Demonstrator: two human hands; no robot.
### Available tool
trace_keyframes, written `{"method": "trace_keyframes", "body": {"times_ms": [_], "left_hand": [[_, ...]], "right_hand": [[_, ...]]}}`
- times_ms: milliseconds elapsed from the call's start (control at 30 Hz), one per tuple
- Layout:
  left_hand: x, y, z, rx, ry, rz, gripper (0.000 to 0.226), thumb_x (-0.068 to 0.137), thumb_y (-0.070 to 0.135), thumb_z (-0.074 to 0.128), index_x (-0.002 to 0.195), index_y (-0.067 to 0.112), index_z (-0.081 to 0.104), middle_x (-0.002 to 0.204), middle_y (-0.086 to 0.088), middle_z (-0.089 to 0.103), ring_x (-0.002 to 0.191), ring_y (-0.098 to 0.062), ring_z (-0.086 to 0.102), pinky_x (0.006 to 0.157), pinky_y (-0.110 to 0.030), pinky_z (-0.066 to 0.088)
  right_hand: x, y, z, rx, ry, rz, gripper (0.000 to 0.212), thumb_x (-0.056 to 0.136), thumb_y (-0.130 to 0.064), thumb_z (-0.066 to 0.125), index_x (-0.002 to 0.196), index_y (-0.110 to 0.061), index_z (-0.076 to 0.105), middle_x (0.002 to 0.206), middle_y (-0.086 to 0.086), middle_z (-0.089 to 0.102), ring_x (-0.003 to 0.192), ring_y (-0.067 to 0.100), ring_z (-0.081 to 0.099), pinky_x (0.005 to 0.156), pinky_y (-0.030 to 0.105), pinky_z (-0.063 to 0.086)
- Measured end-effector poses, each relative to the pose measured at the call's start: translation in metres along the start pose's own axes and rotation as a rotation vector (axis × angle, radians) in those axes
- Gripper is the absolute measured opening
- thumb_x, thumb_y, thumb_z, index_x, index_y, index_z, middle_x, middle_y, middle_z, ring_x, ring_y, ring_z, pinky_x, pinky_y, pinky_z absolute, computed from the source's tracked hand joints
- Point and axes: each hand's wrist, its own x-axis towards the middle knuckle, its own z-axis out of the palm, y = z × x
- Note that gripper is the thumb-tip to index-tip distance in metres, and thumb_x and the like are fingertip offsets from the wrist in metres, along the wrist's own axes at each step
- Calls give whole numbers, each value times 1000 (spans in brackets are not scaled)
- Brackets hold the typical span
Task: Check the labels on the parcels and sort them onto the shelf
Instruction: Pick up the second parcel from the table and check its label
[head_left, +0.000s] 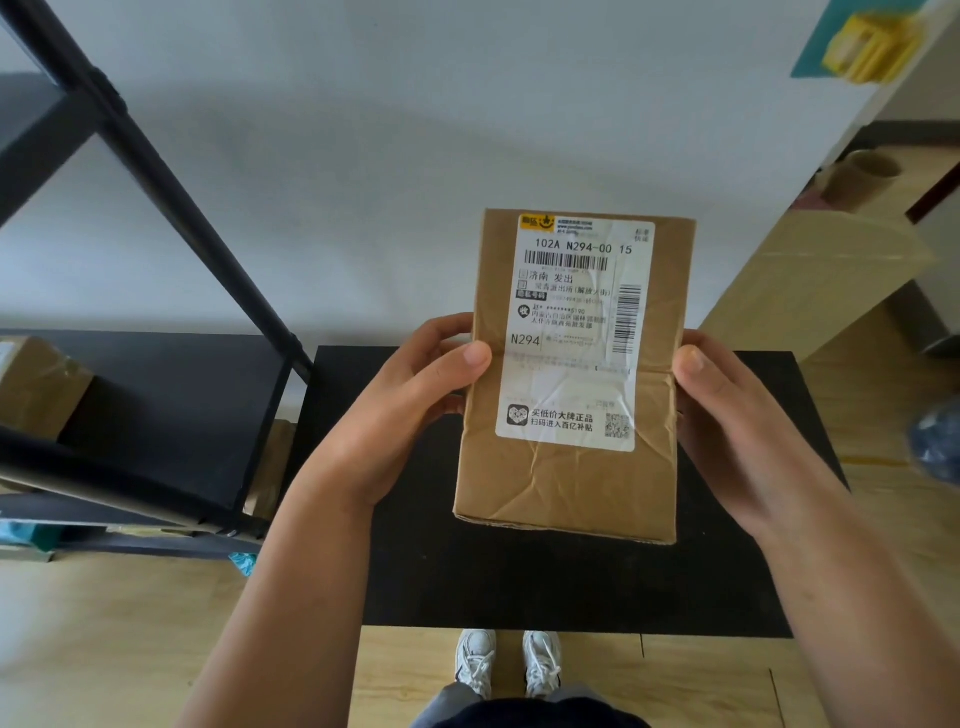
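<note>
While label (574, 332) faces up, parcel (571, 374) clamped between fingers — left hand (395, 415), right hand (727, 415).

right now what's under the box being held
A black table lies below the box, held by the left hand and right hand. The tabletop directly beneath it is hidden.

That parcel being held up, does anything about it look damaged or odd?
Yes. The parcel is creased and dented below its label, which is wrinkled too, with a fold across its middle. The printing remains readable.
</note>
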Motion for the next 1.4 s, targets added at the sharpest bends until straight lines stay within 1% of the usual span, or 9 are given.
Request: {"method": "trace_keyframes", "body": {"times_ms": [167, 400, 500, 600, 700, 867, 1067, 1300, 1400], "left_hand": [[-1, 1, -1, -7, -19, 15, 79, 70, 48, 71, 139, 15, 51, 133, -12, 65, 120, -27, 66, 107, -55, 46], [-4, 5, -8, -12, -71, 62, 106, 53, 58, 89, 143, 21, 47, 136, -13, 62, 124, -31, 62, 107, -53, 47], [-6, 7, -10, -14, -96, 89, 108, 52, 53, 92, 143, 21, 46, 135, -12, 63, 124, -31, 63, 102, -49, 50], [-9, 11, -11, -20, -107, 116, 107, 50, 52, 93, 142, 22, 45, 134, -10, 63, 123, -30, 63, 98, -46, 54], [-13, 13, -12, -23, -123, 150, 103, 51, 49, 94, 140, 26, 46, 135, -10, 62, 124, -30, 62, 100, -51, 53], [-17, 15, -15, -21, -130, 178, 100, 55, 46, 94, 140, 25, 45, 137, -11, 60, 125, -34, 61, 102, -59, 49], [-21, 13, -17, -37, -110, 158, 106, 52, 50, 93, 142, 22, 44, 135, -13, 62, 123, -33, 63, 100, -52, 53], [-23, 9, -25, -31, -111, 141, 106, 53, 51, 92, 142, 21, 45, 134, -15, 62, 122, -32, 63, 99, -47, 54], [-22, 1, -26, -36, -71, 95, 97, 57, 43, 91, 141, 22, 49, 132, -13, 65, 121, -29, 65, 101, -46, 52]], "right_hand": [[-1, -3, -1, -30, -13, -16, 117, 43, -69, 89, 135, -8, 52, 126, 10, 72, 119, 27, 69, 105, 48, 47], [-2, -8, -5, -45, -61, -13, 109, 41, -61, 93, 134, -18, 57, 123, 6, 74, 116, 27, 70, 93, 39, 51], [-3, -10, -9, -28, -108, -16, 110, 42, -54, 96, 139, -18, 54, 128, 9, 71, 119, 30, 68, 95, 42, 50], [-4, -12, -8, 7, -149, -19, 107, 44, -48, 97, 138, -18, 55, 127, 9, 71, 119, 31, 68, 91, 38, 56], [-5, -13, -7, 54, -179, -20, 99, 49, -42, 98, 135, -17, 56, 123, 8, 73, 117, 31, 68, 87, 35, 58], [-6, -12, -1, 92, -181, -24, 101, 53, -38, 97, 140, -13, 52, 126, 10, 71, 118, 33, 66, 89, 36, 57], [-10, -9, 6, 77, -155, -23, 109, 53, -42, 96, 146, -11, 48, 136, 16, 65, 127, 37, 61, 100, 47, 49], [-16, -5, 14, 65, -133, -12, 106, 54, -42, 96, 145, -13, 49, 136, 17, 64, 127, 38, 61, 101, 49, 47], [-18, -3, 22, 25, -74, 15, 104, 55, -48, 93, 144, -15, 52, 133, 12, 68, 123, 32, 65, 99, 45, 49]]}}
